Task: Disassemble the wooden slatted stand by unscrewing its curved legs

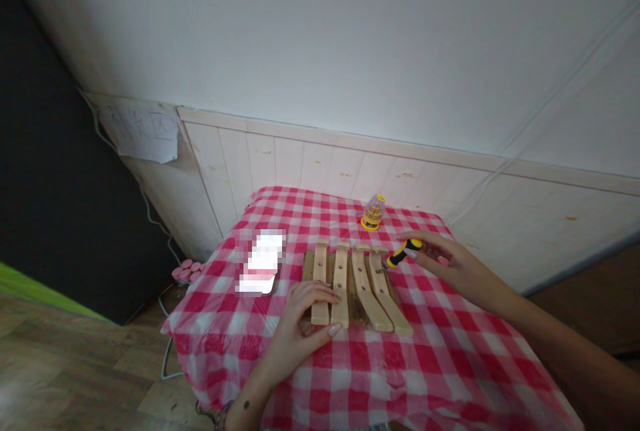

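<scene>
On a surface (440,311) draped in red-and-white checked cloth (350,378), four smooth, pale wooden strips (373,304) lie side by side across a darker wooden board (307,268). The strips have raised far ends and rounded near ends; the two on the right bend outward toward the near edge. Dark round screw heads (320,264) dot them.

The left hand (305,314) lies with slightly bent fingers over the two leftmost strips, thumb spread apart at their near ends, not closed around them. The right hand (437,258) grips a ribbed black-and-yellow screwdriver (399,257), slanting down to the upper part of the rightmost strip; whether its tip touches a screw is too small to tell.

Beyond stands a clear, tapered plastic bit case (374,212) with yellow trim. A phone (263,261), its screen pixelated, lies left of the board.
</scene>
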A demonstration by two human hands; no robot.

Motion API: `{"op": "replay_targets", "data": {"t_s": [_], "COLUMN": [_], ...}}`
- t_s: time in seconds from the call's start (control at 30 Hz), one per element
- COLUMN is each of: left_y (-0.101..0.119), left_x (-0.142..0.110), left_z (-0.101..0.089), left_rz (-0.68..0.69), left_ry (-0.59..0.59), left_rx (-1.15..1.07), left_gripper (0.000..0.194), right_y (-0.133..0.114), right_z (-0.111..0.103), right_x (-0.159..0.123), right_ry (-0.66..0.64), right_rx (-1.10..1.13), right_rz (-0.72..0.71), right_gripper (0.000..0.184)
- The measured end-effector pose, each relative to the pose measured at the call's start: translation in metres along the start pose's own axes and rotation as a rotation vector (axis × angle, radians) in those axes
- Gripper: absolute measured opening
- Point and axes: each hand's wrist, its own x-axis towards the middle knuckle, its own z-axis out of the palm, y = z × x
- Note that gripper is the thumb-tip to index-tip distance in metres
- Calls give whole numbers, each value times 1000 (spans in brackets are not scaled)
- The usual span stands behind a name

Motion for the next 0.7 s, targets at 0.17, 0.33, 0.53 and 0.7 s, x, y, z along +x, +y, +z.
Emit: {"op": "replay_targets", "data": {"t_s": [0.17,0.33,0.53,0.7], "left_y": [2,3,1,2], "left_x": [1,1,-1,-1], "left_z": [0,0,0,1], "left_rz": [-7,-9,-17,-16], "left_ry": [0,11,15,16], "left_rx": [5,2,-5,-10], "left_gripper": [24,23,21,22], "right_y": [-10,-4,7,9], "right_z": [8,14,9,12], "right_x": [-3,-5,-8,-10], "right_ry": [104,140,115,135], "right_rx": [-16,-135,-151,-186], "right_rz": [1,-79,-150,-75], "right_gripper": [37,30,22,23]}}
